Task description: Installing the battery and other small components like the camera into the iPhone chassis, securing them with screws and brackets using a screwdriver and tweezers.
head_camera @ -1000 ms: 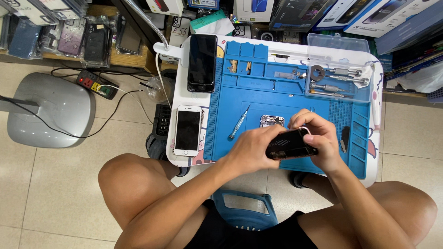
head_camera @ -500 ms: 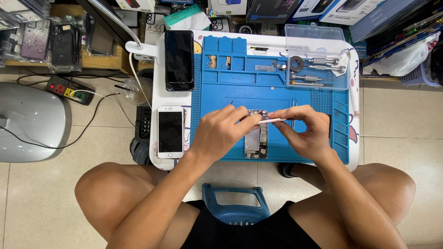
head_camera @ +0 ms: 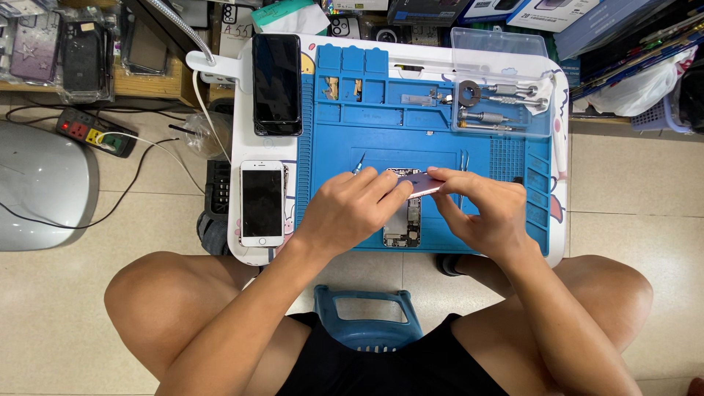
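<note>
Small desk (head_camera: 242, 110), blue mat (head_camera: 367, 139): both hands (head_camera: 352, 209) (head_camera: 488, 213) clamped on pink panel (head_camera: 424, 183), hinged above opened phone (head_camera: 403, 224); screwdriver (head_camera: 358, 163) at 11 o'clock.

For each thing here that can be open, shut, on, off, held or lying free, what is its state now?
opened phone: back up, insides showing, lying on the blue mat
pink panel: lifted, held by both hands
left hand: gripping the panel
right hand: gripping the panel
white phone: screen dark, lying free
black phone: screen dark, lying free
clear tool box: open
</note>
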